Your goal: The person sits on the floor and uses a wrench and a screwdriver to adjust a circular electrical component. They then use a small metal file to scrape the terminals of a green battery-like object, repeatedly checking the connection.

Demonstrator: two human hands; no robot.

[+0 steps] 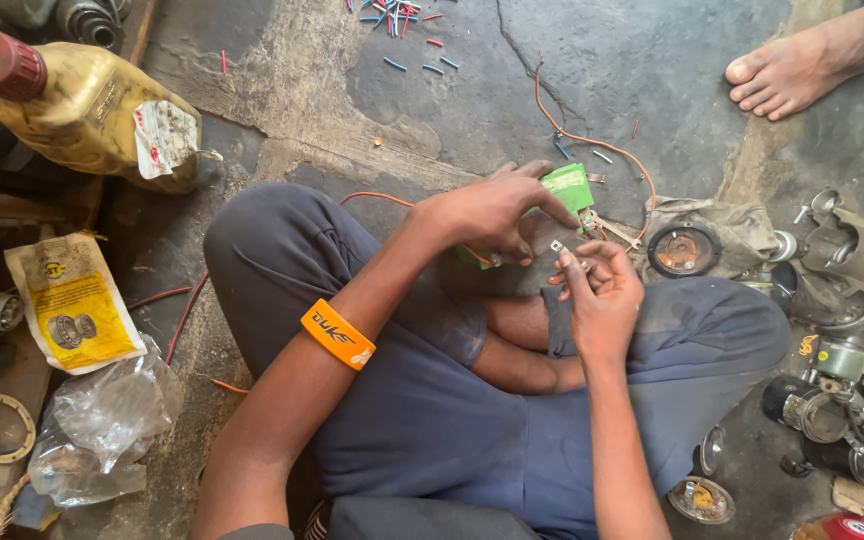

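Note:
I sit cross-legged on a stained concrete floor. My left hand, with an orange wristband on that forearm, grips a small green box-shaped part with thin metal pieces sticking out beside it. An orange wire curls from the part across the floor. My right hand pinches a tiny metal terminal between thumb and fingers, just below the green part. The underside of the green part is hidden by my left fingers.
A yellow oil bottle with a red cap lies at upper left. Plastic bags and a yellow packet sit left. Metal motor parts crowd the right. Another person's bare foot rests upper right. Short coloured wire bits lie ahead.

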